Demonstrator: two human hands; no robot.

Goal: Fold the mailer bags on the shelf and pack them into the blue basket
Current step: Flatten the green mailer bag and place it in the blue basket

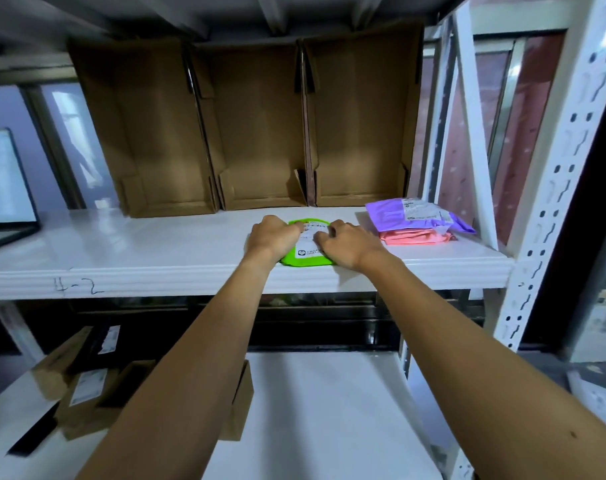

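Observation:
A green mailer bag (306, 252) with a white label lies flat near the front edge of the white shelf (156, 244). My left hand (272, 235) presses on its left side with the fingers curled over the bag. My right hand (346, 242) holds its right side, fingers bent onto the label. To the right a purple mailer bag (415, 214) lies on top of a pink mailer bag (414, 237). No blue basket is in view.
Three open brown cardboard boxes (256, 133) stand along the back of the shelf. A white steel upright (550, 188) frames the right side. On the lower shelf (329, 410) at left sit small cardboard parcels (87, 386). A framed board (7, 188) leans at far left.

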